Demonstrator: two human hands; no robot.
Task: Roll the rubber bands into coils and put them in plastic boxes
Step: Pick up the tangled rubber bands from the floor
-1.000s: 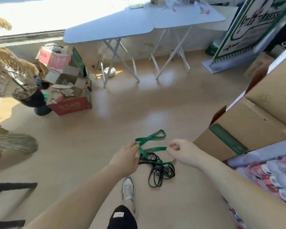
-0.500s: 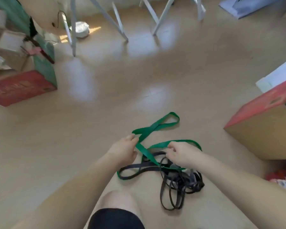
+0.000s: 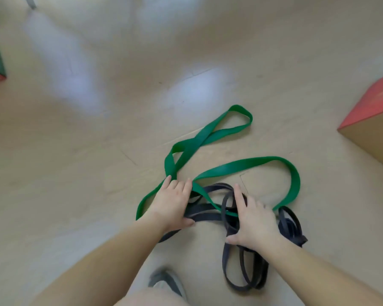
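The green rubber band [image 3: 230,166] lies in loose loops on the floor [image 3: 86,155], and its near part crosses a tangle of dark rubber bands [image 3: 241,274]. The left hand [image 3: 170,206] rests flat on the green band where the loops meet, fingers straight and close together. The right hand [image 3: 254,224] lies flat on the dark tangle, fingers and thumb spread. A shoe [image 3: 166,283] shows near the bottom edge. A cardboard box [image 3: 376,129] stands at the right, well apart from the bands.

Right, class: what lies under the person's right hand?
The right hand lies flat on the tangled dark bands, and the green band runs in beneath it. Whatever is directly under the palm is covered.
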